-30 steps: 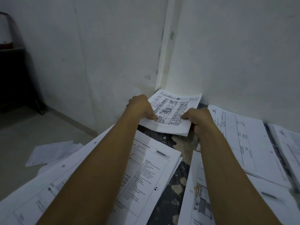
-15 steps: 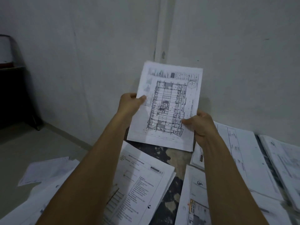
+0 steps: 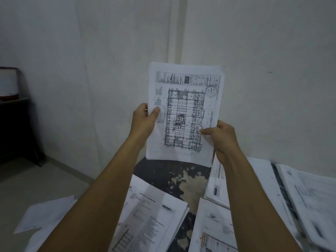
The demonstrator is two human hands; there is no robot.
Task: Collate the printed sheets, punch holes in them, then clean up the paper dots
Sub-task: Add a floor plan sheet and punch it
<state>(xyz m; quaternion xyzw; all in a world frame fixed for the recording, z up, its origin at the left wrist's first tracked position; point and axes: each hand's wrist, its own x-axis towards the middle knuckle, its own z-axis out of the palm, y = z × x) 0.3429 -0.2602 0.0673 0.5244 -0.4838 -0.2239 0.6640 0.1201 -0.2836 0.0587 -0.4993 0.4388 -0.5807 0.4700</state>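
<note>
Holding the floor-plan sheet (image 3: 184, 113) upright above the bench (image 3: 183, 180), left hand (image 3: 143, 120) and right hand (image 3: 221, 138) pinching its side edges. Loose stacks surround it; nearest checklist stack (image 3: 152, 219) reads "PEKERJAAN", everything else too blurry.

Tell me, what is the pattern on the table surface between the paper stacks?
Dark, nearly black, with irregular pale beige blotches, like worn or marbled paint: the table, seen in the head view.
</note>
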